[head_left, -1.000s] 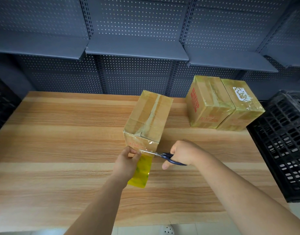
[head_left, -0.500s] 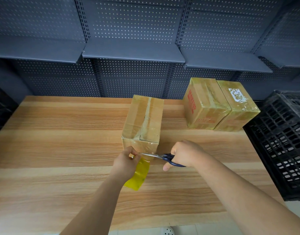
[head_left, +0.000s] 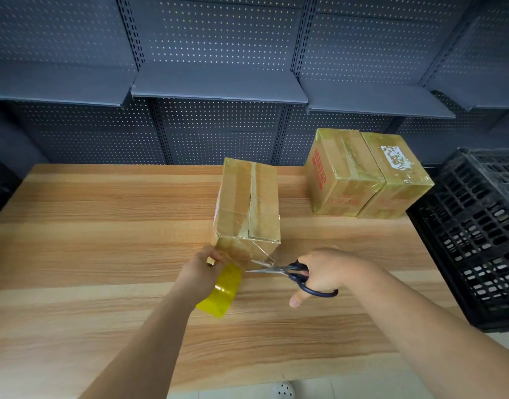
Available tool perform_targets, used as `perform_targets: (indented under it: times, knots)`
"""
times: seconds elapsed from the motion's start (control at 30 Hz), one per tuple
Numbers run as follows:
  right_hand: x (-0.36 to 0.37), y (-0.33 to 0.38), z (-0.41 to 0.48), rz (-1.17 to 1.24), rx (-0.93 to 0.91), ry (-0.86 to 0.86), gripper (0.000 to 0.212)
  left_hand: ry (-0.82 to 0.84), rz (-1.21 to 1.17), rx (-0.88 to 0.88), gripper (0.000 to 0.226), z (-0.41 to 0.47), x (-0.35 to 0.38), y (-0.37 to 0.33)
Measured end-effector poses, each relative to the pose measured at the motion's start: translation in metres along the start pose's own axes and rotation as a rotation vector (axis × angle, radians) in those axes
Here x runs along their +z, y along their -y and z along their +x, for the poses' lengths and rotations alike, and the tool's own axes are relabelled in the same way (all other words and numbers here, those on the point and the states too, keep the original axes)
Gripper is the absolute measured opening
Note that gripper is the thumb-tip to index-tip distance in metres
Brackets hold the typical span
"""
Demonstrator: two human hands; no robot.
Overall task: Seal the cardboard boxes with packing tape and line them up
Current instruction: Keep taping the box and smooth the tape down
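While the left hand (head_left: 200, 273) has its fingers curled tight round the yellow tape roll (head_left: 221, 292), just in front of the near left corner of the middle box (head_left: 247, 203), the right hand (head_left: 325, 272) has the scissors (head_left: 290, 273). Its fingers are hooked through the dark blue handles and its thumb sticks out below them. The blades point left toward the roll and look a little apart, right by a clear strip of tape (head_left: 262, 256) that comes off the box's near face. Can't honestly tell whether the blades are touching the strip or just beside it.

That middle box sits roughly in the centre of the wooden table (head_left: 103, 226), long side running away from the person, with shiny tape along its top seam and over the near edge.

Over at the back right of the table there are two more boxes pushed together side by side. The one with red lettering (head_left: 342, 174) is on the left and the one with a torn white label (head_left: 397, 168) is on the right, both wrapped in glossy tape. They're well apart from the middle box.

A black plastic crate (head_left: 477, 240) sits off the right edge of the table, and grey pegboard shelving (head_left: 218, 90) runs along the wall behind.
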State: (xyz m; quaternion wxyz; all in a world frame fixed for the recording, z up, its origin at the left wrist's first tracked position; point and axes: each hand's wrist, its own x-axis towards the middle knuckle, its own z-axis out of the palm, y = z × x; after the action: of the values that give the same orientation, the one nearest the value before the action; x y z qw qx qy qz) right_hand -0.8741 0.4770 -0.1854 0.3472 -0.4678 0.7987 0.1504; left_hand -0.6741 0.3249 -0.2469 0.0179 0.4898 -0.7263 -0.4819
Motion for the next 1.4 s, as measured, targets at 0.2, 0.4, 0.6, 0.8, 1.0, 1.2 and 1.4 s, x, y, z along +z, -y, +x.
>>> perform_targets:
  times: [0.2,0.4,0.6,0.8,1.0,1.2,1.4]
  knots:
    - [0.006,0.001,0.002,-0.003,0.013,0.002,0.071,0.035,-0.067,0.048,0.014,0.004,0.002,-0.01]
    - [0.01,0.004,0.011,-0.1,0.035,0.071,0.075,0.036,-0.061,0.074,0.011,0.004,0.006,-0.008]
    - [0.014,0.01,0.015,-0.229,0.063,0.072,0.098,0.034,-0.047,0.069,0.009,0.003,0.009,0.005]
    - [-0.017,0.02,0.009,-0.348,0.031,-0.024,0.094,0.08,-0.098,0.057,0.007,-0.002,0.001,0.013]
    - [-0.033,0.027,0.011,-0.415,0.018,-0.081,0.09,0.109,-0.051,0.084,0.022,-0.014,-0.012,0.026]
    - [-0.021,0.026,0.019,-0.405,0.024,-0.1,0.096,-0.008,0.497,0.173,0.026,-0.02,0.005,0.04]
    - [-0.014,0.021,0.019,-0.355,0.024,-0.105,0.093,0.06,0.729,0.257,0.032,-0.027,0.043,0.058]
